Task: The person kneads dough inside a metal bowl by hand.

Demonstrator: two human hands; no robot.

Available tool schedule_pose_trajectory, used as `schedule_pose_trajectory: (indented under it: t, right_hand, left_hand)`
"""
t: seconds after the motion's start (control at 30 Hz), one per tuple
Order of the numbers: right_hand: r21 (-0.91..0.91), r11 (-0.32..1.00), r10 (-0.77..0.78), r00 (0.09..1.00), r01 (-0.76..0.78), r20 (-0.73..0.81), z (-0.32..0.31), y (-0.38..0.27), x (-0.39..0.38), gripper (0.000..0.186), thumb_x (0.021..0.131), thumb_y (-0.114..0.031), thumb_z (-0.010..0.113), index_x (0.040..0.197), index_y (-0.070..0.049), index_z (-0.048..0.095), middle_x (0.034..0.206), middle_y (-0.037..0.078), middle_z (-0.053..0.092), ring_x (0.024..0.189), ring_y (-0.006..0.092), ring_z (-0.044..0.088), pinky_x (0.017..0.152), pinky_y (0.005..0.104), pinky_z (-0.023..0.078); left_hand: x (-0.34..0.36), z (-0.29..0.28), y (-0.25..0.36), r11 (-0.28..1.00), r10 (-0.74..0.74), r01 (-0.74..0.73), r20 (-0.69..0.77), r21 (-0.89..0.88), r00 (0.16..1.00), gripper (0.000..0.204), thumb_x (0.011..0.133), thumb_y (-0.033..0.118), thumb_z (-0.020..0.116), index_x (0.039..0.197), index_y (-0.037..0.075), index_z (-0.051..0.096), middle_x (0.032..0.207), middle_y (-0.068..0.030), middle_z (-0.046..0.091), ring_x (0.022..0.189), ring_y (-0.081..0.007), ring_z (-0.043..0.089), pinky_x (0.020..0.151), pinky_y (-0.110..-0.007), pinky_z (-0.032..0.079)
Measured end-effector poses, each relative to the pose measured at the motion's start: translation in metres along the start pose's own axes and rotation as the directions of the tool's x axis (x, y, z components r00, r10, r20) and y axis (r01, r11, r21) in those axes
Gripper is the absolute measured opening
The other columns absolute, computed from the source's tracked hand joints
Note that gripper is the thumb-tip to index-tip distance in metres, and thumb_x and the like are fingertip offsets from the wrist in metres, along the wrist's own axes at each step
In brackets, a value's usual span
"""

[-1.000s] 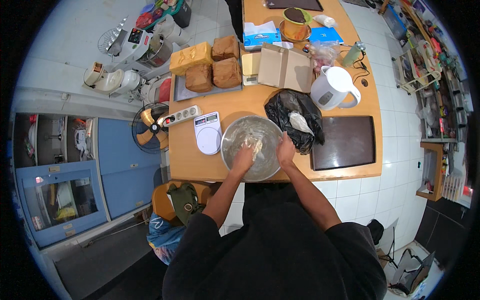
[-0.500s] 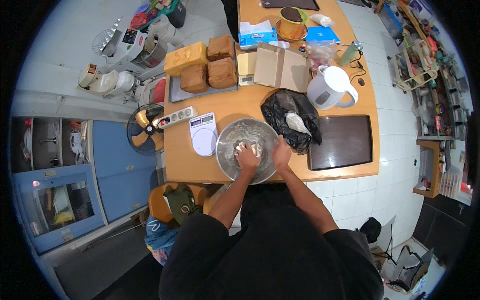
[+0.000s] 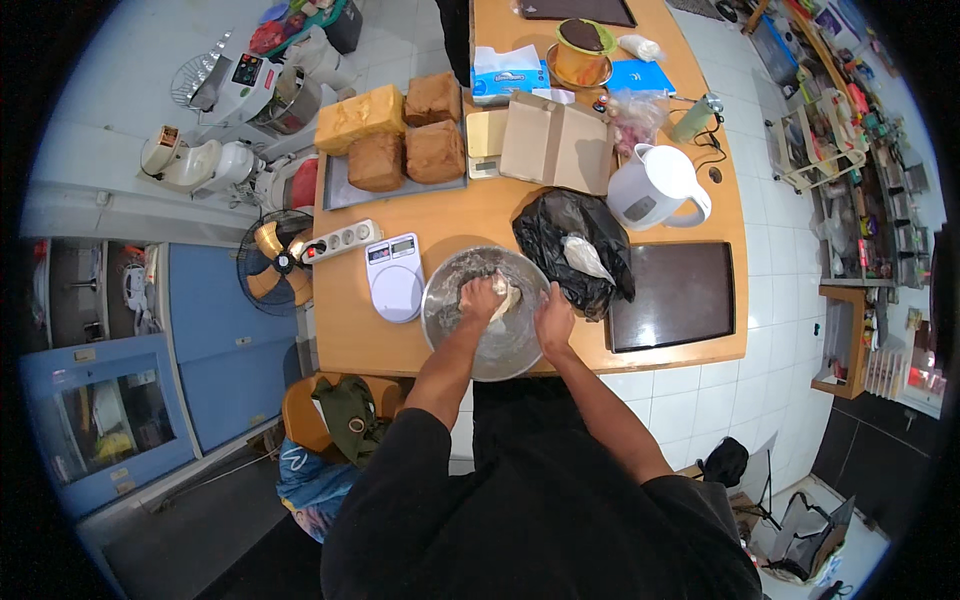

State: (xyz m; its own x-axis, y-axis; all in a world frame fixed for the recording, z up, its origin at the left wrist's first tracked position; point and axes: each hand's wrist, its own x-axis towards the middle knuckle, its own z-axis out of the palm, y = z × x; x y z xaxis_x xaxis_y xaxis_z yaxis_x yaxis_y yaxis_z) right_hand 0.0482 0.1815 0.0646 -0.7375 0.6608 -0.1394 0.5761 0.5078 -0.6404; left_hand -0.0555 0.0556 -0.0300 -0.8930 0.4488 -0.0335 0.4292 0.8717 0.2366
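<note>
A wide metal mixing bowl (image 3: pixel 500 352) stands at the front edge of the table, its inner wall smeared pale. Inside it is a lump of cream-coloured dough (image 3: pixel 508 302). My left hand (image 3: pixel 481 298) reaches into the bowl with its fingers curled on the dough, partly covering it. My right hand (image 3: pixel 554 320) grips the bowl's right rim. Close to the bowl's left side lies a white kitchen scale (image 3: pixel 397 290). A black plastic bag (image 3: pixel 545 225) with a small clear bag of white powder (image 3: pixel 586 260) on it sits just beyond the right rim.
A dark baking tray (image 3: pixel 670 298) and a white electric kettle (image 3: pixel 648 188) stand on the right. Brown loaves (image 3: pixel 433 153) and a yellow loaf (image 3: pixel 358 118) fill a tray at the back left. A power strip (image 3: pixel 341 241) and a fan (image 3: pixel 280 262) are at the left edge.
My left hand has shifted slightly left and curled tighter, showing more dough to its right. My right hand stays on the rim. The whole view has shifted a little.
</note>
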Motion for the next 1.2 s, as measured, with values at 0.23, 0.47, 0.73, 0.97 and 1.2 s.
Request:
schedule_pose_trajectory:
  t: [0.23, 0.47, 0.73, 0.97, 1.2]
  right_hand:
    - [-0.053, 0.999, -0.007, 1.000, 0.006, -0.019, 0.004, 0.008, 0.007, 0.015, 0.085, -0.008, 0.052, 0.099, -0.004, 0.051, 0.085, 0.022, 0.062, 0.079, 0.0432, 0.061, 0.066, 0.0514, 0.047]
    - [-0.038, 0.999, 0.010, 0.998, -0.008, 0.065, 0.003, 0.017, 0.012, 0.017, 0.086, -0.008, 0.051, 0.102, -0.003, 0.052, 0.088, 0.021, 0.063, 0.081, 0.0426, 0.061, 0.067, 0.0508, 0.047]
    - [0.019, 0.996, -0.094, 0.994, 0.093, 0.054, 0.002, 0.003, 0.010, 0.012, 0.087, -0.008, 0.051, 0.097, -0.003, 0.049, 0.093, 0.022, 0.062, 0.083, 0.0436, 0.060, 0.070, 0.0521, 0.046]
    - [-0.008, 0.997, -0.072, 0.996, 0.073, 0.060, 0.000, 0.002, 0.011, 0.013, 0.086, -0.007, 0.050, 0.099, -0.004, 0.049, 0.097, 0.020, 0.062, 0.085, 0.0423, 0.060, 0.071, 0.0508, 0.047]
    - [-0.056, 0.994, -0.083, 0.989, 0.090, 0.119, 0.005, 0.011, 0.011, 0.024, 0.088, -0.013, 0.052, 0.111, -0.005, 0.052, 0.100, 0.019, 0.060, 0.086, 0.0387, 0.062, 0.070, 0.0476, 0.048]
  left_hand:
    - [-0.009, -0.022, 0.015, 0.858, -0.328, 0.428, 0.337, -0.284, 0.882, 0.054, 0.080, 0.051, 0.055, 0.097, 0.001, 0.067, 0.095, -0.0241, 0.065, 0.095, -0.0412, 0.060, 0.088, -0.048, 0.044]
    - [-0.007, -0.082, -0.009, 0.855, 0.085, 0.240, 0.581, -0.459, 0.809, 0.057, 0.077, 0.043, 0.062, 0.113, -0.001, 0.060, 0.110, -0.0267, 0.060, 0.103, -0.0413, 0.057, 0.089, -0.044, 0.045]
    - [-0.039, -0.092, -0.011, 0.899, 0.020, 0.077, 0.217, -0.431, 0.976, 0.042, 0.075, 0.014, 0.064, 0.114, 0.001, 0.059, 0.118, -0.0230, 0.054, 0.107, -0.0416, 0.053, 0.092, -0.044, 0.044]
    - [-0.085, -0.098, 0.029, 0.988, 0.146, -0.154, 0.225, 0.018, 0.963, 0.054, 0.069, 0.015, 0.071, 0.120, 0.007, 0.054, 0.112, -0.0215, 0.058, 0.105, -0.0353, 0.056, 0.090, -0.046, 0.043]
    - [-0.094, -0.080, 0.009, 0.927, 0.115, 0.004, 0.296, -0.375, 0.948, 0.056, 0.066, 0.015, 0.072, 0.118, 0.005, 0.054, 0.103, -0.0163, 0.062, 0.101, -0.0335, 0.058, 0.082, -0.047, 0.046]
